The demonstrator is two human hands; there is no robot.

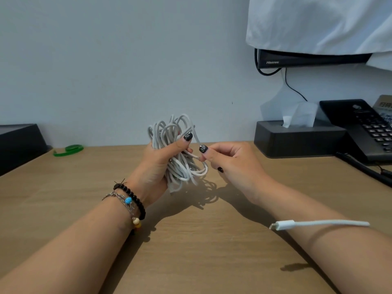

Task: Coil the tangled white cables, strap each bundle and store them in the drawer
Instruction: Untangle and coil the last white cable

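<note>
A tangled bundle of white cables (172,143) is held up above the wooden desk (191,247). My left hand (158,166) grips the bundle around its middle, thumb across the front. My right hand (231,164) pinches one strand of it between thumb and forefinger, just to the right of the bundle. A loose white cable end with a plug (284,225) lies across my right forearm. A green strap (67,150) lies on the desk at the back left.
A dark tissue box (297,141) and a black desk phone (364,128) stand at the back right, with the phone cord running along the desk's right side. A black box (19,143) sits at the far left. A cloth-covered monitor (307,60) hangs on the wall.
</note>
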